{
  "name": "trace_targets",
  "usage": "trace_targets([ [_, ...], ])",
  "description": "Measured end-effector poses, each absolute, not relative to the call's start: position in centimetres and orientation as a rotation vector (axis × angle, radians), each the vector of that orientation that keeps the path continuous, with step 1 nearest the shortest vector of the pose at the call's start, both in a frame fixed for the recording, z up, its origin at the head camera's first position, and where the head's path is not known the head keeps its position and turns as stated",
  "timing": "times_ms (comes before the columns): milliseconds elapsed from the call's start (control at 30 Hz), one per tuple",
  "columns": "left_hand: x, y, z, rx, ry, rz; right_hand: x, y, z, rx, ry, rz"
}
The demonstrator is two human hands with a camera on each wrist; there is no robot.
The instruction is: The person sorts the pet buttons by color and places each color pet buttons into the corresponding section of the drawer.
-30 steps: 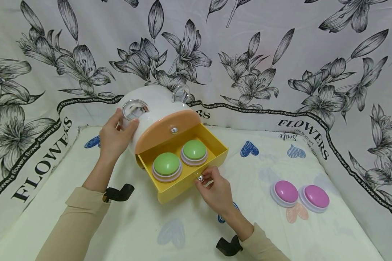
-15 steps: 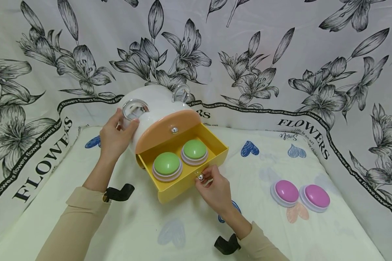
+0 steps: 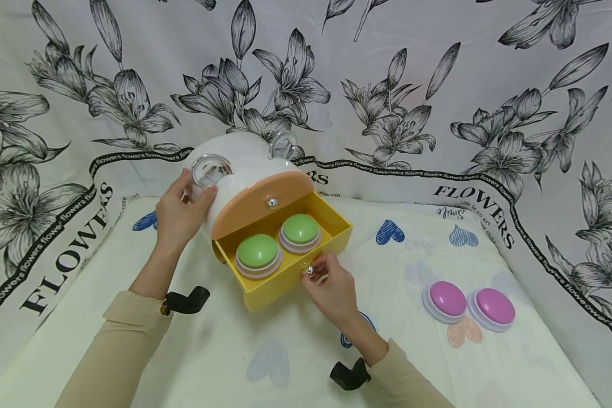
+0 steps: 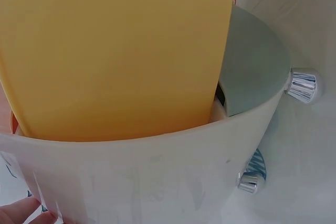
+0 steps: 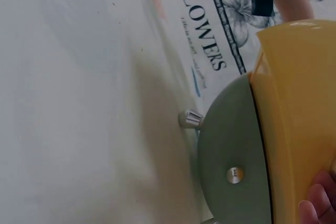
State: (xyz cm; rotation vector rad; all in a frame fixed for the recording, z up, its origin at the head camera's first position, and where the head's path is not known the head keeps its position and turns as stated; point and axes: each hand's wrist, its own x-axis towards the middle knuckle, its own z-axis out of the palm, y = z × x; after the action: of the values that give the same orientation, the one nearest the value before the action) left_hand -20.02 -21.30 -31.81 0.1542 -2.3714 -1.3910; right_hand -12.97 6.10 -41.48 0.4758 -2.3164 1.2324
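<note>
A white rounded drawer box (image 3: 245, 150) with an orange front panel (image 3: 260, 198) stands left of centre. Its yellow drawer (image 3: 280, 290) is pulled out and carries two domes, a left green dome (image 3: 258, 252) and a right green dome (image 3: 300, 229), each on a pale base. My left hand (image 3: 179, 212) grips the box's left side beside a silver-rimmed ring (image 3: 211, 170), thumb on the shell, other fingers partly hidden behind it. With thumb and fingers, my right hand (image 3: 331, 292) pinches the silver drawer knob (image 3: 310, 271). Below the drawer, a grey-green panel (image 5: 231, 145) shows in the right wrist view.
Two magenta domes on pale bases, a left one (image 3: 447, 299) and a right one (image 3: 494, 306), lie on the white heart-print cloth (image 3: 387, 362) at right. A flower-print curtain (image 3: 387, 107) hangs behind. Small silver feet (image 4: 304, 85) stick out from the box in the left wrist view.
The yellow drawer has slid slightly inward, its front edge shifting up and left together with the green domes and my right hand. My left hand and the box body stay put.
</note>
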Motion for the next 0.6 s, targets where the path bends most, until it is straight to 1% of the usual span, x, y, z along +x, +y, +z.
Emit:
trace_targets([
  [600, -20.1, -21.3, -31.8, 0.166, -2.382, -1.391, -16.2, 3.4, -41.1, 0.480, -2.358, 1.206],
])
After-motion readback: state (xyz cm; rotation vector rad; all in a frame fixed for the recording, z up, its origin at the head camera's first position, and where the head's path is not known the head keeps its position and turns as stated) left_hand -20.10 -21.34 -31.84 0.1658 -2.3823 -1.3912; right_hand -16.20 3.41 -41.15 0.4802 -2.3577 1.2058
